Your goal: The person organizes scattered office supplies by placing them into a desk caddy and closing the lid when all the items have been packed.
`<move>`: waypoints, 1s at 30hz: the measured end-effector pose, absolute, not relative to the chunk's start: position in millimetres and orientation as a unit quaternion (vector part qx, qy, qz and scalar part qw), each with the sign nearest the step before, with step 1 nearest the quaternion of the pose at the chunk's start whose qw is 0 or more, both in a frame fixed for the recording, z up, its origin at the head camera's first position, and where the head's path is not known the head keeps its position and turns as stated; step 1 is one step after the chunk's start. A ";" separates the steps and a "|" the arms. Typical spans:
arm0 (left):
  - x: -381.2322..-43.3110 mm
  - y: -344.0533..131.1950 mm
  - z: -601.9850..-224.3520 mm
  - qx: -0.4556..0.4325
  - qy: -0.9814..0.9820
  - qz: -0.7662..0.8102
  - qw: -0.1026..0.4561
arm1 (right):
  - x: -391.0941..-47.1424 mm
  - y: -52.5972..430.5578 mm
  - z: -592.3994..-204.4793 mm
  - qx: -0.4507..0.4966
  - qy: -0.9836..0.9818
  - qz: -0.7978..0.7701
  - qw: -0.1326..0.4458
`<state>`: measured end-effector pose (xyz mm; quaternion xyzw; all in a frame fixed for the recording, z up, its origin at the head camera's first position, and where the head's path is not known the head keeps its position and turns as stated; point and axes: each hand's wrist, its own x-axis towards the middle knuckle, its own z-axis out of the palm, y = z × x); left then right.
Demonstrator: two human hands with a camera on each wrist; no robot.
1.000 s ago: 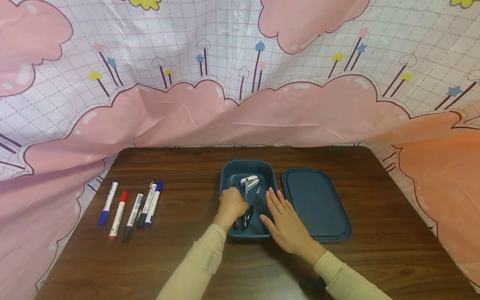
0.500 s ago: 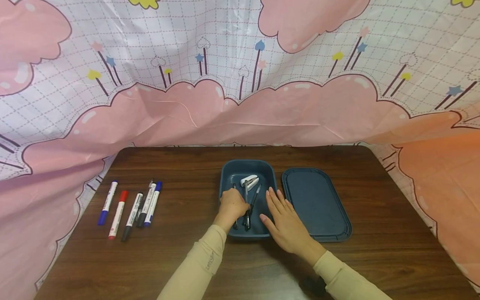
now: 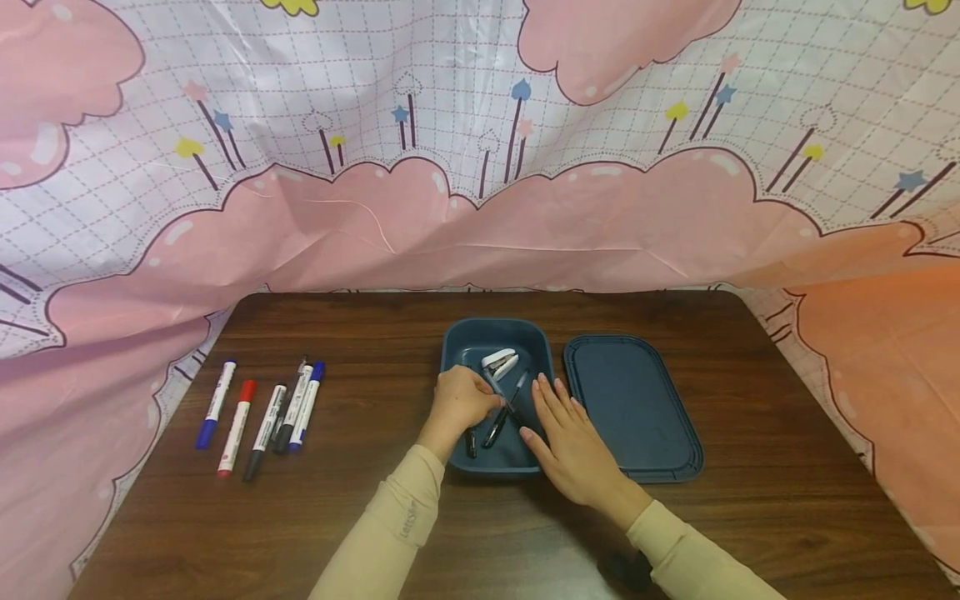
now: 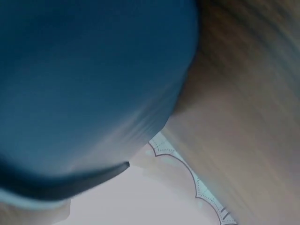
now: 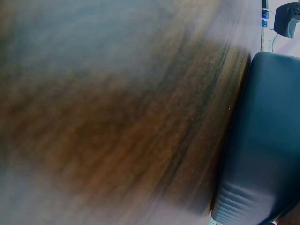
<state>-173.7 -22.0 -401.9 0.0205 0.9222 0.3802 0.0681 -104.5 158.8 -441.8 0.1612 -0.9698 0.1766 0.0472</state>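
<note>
In the head view, my left hand (image 3: pixel 461 402) reaches over the left side of a dark blue box (image 3: pixel 495 464) and pinches a pen (image 3: pixel 516 413) between thumb and fingertips. This pen lies slantwise, its black end toward the right hand. Below it, a second pen (image 3: pixel 494 430) rests on the box floor, and a third pen (image 3: pixel 471 443) is partly covered by the left hand. A small white stapler (image 3: pixel 499 363) sits farther back inside. My right hand (image 3: pixel 576 454) lies with straight fingers along the box's right rim. Neither wrist view shows the fingers; the box wall (image 4: pixel 103 84) fills much of the left one.
The matching blue lid (image 3: pixel 633 408) lies flat to the box's right. Several markers, among them a red-capped marker (image 3: pixel 237 427), are spread at the left of the wooden table (image 3: pixel 375 517). Printed fabric (image 3: pixel 480 225) hangs behind the table.
The left hand has shifted slightly up and now holds the middle pen, which has swung from nearly upright in view to a slant, its black end going right. The right hand has stayed put.
</note>
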 end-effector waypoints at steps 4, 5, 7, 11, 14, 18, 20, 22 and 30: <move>-171.4 -28.1 -394.6 0.021 0.918 0.391 0.066 | -104.9 158.1 -441.6 0.159 -0.970 0.178 0.039; -170.6 -30.1 -392.3 0.020 0.917 0.393 0.064 | -105.0 157.9 -441.6 0.158 -0.970 0.178 0.037; -168.5 -34.8 -388.0 0.021 0.914 0.400 0.062 | -105.1 157.5 -441.7 0.159 -0.970 0.179 0.038; -165.2 -45.6 -378.5 0.017 0.913 0.406 0.048 | -104.5 157.4 -441.9 0.161 -0.969 0.181 0.047; -164.2 -54.5 -370.8 0.011 0.909 0.414 0.034 | -103.9 157.5 -441.8 0.162 -0.969 0.182 0.048; -164.5 -65.9 -360.3 0.003 0.896 0.444 0.021 | -104.0 158.2 -441.9 0.161 -0.969 0.181 0.046; -165.7 -71.5 -356.3 -0.001 0.891 0.454 0.014 | -104.3 158.5 -442.2 0.161 -0.969 0.181 0.049; -166.8 -78.0 -352.9 -0.008 0.888 0.460 0.008 | -104.6 158.7 -442.2 0.161 -0.969 0.182 0.051; -171.3 -115.2 -352.7 -0.049 0.890 0.453 -0.009 | -104.8 158.7 -442.5 0.164 -0.969 0.179 0.049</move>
